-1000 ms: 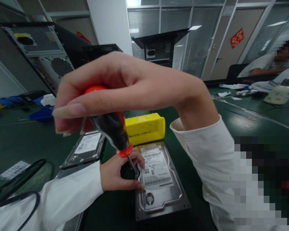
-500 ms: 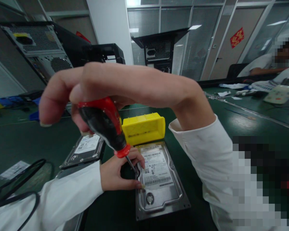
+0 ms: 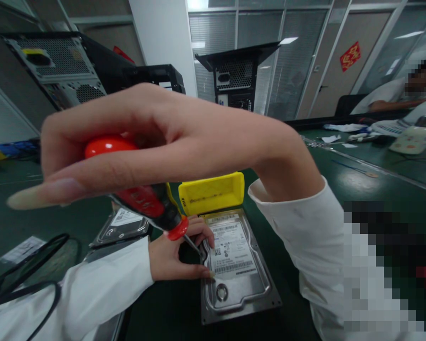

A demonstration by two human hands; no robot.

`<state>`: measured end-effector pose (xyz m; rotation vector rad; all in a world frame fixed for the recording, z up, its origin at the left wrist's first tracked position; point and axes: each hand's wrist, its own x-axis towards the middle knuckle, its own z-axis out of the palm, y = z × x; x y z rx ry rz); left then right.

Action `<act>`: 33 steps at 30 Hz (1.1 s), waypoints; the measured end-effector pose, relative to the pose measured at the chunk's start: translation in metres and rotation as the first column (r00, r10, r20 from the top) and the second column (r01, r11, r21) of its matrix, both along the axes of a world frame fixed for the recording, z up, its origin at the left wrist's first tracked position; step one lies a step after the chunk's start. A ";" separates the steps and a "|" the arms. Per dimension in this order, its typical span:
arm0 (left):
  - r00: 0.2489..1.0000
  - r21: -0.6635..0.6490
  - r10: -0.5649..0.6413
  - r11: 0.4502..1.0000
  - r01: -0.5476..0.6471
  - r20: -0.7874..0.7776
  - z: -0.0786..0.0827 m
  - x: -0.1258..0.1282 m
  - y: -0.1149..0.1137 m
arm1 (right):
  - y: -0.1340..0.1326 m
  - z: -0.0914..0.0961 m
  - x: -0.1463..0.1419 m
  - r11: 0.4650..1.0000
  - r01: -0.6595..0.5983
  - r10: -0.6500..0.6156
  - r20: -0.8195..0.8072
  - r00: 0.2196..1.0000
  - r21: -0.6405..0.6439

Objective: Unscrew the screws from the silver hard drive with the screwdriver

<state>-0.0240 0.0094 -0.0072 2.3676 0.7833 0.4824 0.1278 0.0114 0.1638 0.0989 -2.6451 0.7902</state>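
Note:
My right hand [image 3: 145,142] is closed around the handle of a red and black screwdriver [image 3: 142,201], thumb stretched along it. The shaft slants down to the left edge of a silver hard drive [image 3: 241,289], its tip at or near a notch there. A white printed label covers much of the drive, which lies flat on the dark green table. Gripping that same left edge is my left hand [image 3: 177,258], fingers above the notch and thumb below it. The exact contact of the tip is too small to make out.
A yellow plastic bin [image 3: 213,194] stands just behind the drive. Another hard drive [image 3: 124,227] lies to the left, near a black cable [image 3: 24,270]. Computer cases [image 3: 234,78] stand at the back. A person [image 3: 386,97] sits at the far right.
My right hand has turned on the screwdriver: its thumb now points out to the left, and the handle is rotated and tilted lower. The left hand and the drive stay almost in place.

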 end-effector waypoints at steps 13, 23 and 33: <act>1.000 -0.016 -0.005 1.000 0.006 0.025 -0.001 0.000 -0.002 | 0.028 -0.008 0.002 0.952 0.166 -0.156 -0.060 0.986 0.256; 1.000 -0.026 0.003 1.000 -0.003 0.025 -0.001 0.000 -0.002 | 0.022 -0.005 0.015 0.984 0.175 -0.169 0.119 0.978 -0.040; 0.999 -0.022 -0.016 1.000 0.017 0.036 -0.003 -0.001 0.000 | 0.020 -0.004 0.012 0.988 0.134 -0.124 0.121 0.985 -0.074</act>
